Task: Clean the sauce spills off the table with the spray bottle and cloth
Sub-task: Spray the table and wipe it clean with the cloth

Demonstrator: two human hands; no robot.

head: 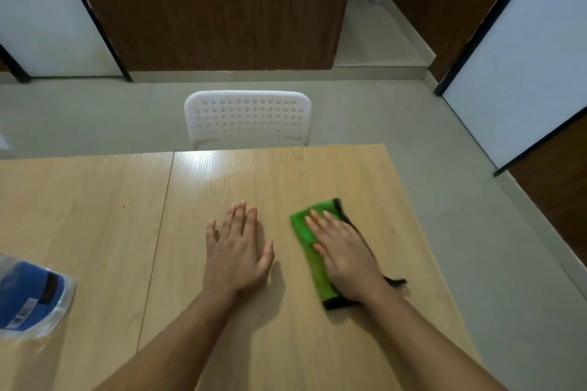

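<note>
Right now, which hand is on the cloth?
The right hand, pressing flat on the green cloth. The left hand lies on bare table.

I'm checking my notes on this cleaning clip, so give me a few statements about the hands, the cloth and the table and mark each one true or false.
1. The right hand presses flat on the green cloth. True.
2. The left hand holds the spray bottle. False: it rests open on the table, holding nothing.
3. Small orange spots remain on the table's left part. True.
4. The cloth lies on the white chair. False: it lies on the table.
</note>
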